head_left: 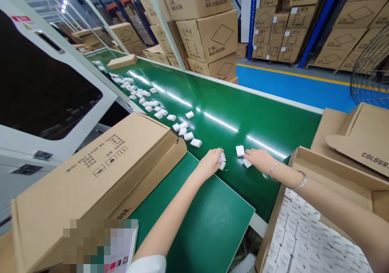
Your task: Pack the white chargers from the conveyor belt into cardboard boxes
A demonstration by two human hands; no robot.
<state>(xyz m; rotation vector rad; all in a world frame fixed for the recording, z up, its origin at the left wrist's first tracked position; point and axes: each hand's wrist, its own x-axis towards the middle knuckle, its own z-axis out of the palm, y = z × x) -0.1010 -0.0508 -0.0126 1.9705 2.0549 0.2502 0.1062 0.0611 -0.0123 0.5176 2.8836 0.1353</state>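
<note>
White USB-style plug chargers with metal prongs lie on the green conveyor belt [267, 127]. My left hand [208, 163] is closed on a white charger [223, 157] at the near side of the belt, and another white charger [222, 166] sits just below it by the fingers. To the right, my right hand [259, 159], with bracelets at the wrist, has its fingers closed on a white charger [247, 163]. Beside those fingertips, a separate charger [240, 150] rests with its prongs pointing away. My right fingertips are partly hidden.
Several more chargers [146, 99] trail up the belt. An open carton [299, 159] holding rows of white chargers stands at right. A long cardboard box [100, 175] lies at left beside a green side board [206, 220]. Stacked cartons [209, 34] rise behind the belt; a wire fan [370, 70] stands far right.
</note>
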